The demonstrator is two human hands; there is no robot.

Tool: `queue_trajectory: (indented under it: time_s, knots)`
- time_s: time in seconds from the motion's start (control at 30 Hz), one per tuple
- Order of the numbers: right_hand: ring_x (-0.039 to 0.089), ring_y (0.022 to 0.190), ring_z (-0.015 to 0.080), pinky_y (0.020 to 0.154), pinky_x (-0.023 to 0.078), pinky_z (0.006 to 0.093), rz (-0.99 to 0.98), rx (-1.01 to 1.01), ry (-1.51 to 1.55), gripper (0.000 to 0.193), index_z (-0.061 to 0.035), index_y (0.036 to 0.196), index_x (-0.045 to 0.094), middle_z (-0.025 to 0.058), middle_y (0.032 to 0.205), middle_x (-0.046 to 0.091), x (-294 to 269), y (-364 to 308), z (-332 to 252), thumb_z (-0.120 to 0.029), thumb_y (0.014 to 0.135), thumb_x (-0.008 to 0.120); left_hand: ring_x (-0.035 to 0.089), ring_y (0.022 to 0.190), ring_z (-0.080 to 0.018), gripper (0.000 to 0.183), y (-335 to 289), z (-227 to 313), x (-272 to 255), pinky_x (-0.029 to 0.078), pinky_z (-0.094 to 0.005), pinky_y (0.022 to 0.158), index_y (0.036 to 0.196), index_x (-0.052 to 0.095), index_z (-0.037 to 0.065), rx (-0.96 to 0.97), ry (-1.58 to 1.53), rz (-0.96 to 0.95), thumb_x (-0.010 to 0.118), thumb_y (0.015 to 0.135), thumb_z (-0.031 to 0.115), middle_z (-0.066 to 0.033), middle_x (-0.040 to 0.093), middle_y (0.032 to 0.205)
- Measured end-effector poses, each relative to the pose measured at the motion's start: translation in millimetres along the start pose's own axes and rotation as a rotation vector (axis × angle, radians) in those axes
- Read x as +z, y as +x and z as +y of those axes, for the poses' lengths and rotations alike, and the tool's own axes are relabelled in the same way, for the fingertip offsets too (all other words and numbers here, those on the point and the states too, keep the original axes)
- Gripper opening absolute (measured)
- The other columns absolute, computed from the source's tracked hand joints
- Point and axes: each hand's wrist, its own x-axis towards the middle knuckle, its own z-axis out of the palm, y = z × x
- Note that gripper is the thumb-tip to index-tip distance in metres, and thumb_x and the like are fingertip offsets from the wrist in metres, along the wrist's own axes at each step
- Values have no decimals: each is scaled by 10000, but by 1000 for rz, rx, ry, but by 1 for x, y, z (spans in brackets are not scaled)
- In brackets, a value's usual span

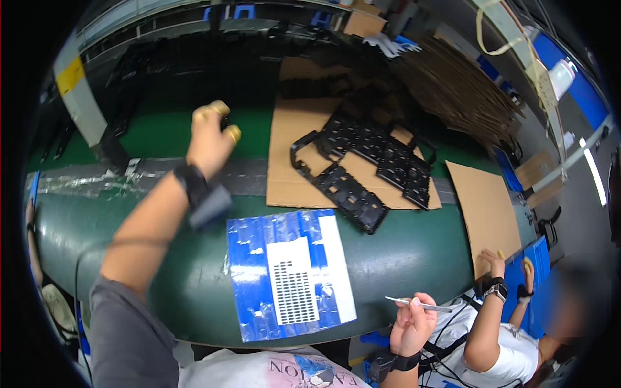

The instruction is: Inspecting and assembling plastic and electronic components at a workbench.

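My left hand (pixel 212 139), with yellow finger cots, is stretched out over the far left of the green work surface (pixel 194 278). Its fingers are curled, and a small dark thing shows between thumb and fingers, too dark to name. In my right hand (pixel 412 326), near the front edge, thin metal tweezers (pixel 420 304) are pinched, the tip pointing left. Between my arms lies a blue plastic sheet (pixel 251 278) bearing a white label sheet (pixel 294 284) with rows of small black stickers. Beyond it, black perforated plastic frames (pixel 352 194) rest on flat cardboard (pixel 284 174).
Dark parts (pixel 162 58) crowd the far left, beside an upright post (pixel 87 103). Stacked cardboard sheets (pixel 453 87) stand at the far right. A co-worker's hands (pixel 495 264) are at the right, by another cardboard sheet (pixel 488 213) and a blue bin (pixel 533 258). Another person's arm (pixel 33 252) shows at the left edge.
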Motion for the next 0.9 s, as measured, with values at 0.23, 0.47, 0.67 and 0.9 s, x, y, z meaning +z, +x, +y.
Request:
queue_trajectory:
  time_s: [0.23, 0.47, 0.67, 0.9]
  knots:
    - [373, 399, 74, 373, 293, 175, -6, -6, -42, 133, 5, 887, 498, 185, 673, 573, -15, 1, -9, -23, 757, 507, 491, 822, -255, 184, -73, 148, 41, 419, -356, 707, 849, 567, 55, 456, -110, -604, 579, 679, 123, -126, 510, 836]
    - [428, 447, 98, 428, 335, 179, -77, -20, 51, 163, 15, 868, 501, 151, 659, 566, 22, -1, -6, -6, 715, 553, 572, 635, -311, 103, -60, 138, 34, 448, -400, 562, 812, 513, 31, 392, -58, -769, 460, 734, 73, -174, 560, 647]
    - [445, 477, 84, 441, 342, 175, -101, 2, 0, 145, 26, 851, 496, 121, 651, 560, 37, 9, -9, 12, 716, 544, 541, 743, -115, 213, -71, 84, -40, 444, -228, 656, 995, 459, 43, -97, -628, -538, 428, 789, -1, -66, 549, 821]
    - [518, 594, 73, 520, 389, 167, -453, 184, -118, 157, 16, 876, 524, 58, 711, 566, 110, 6, 26, 35, 726, 569, 539, 852, -179, 711, -109, 82, -102, 445, -281, 751, 1268, 172, 64, -670, -1207, -232, 544, 675, -61, -148, 532, 965]
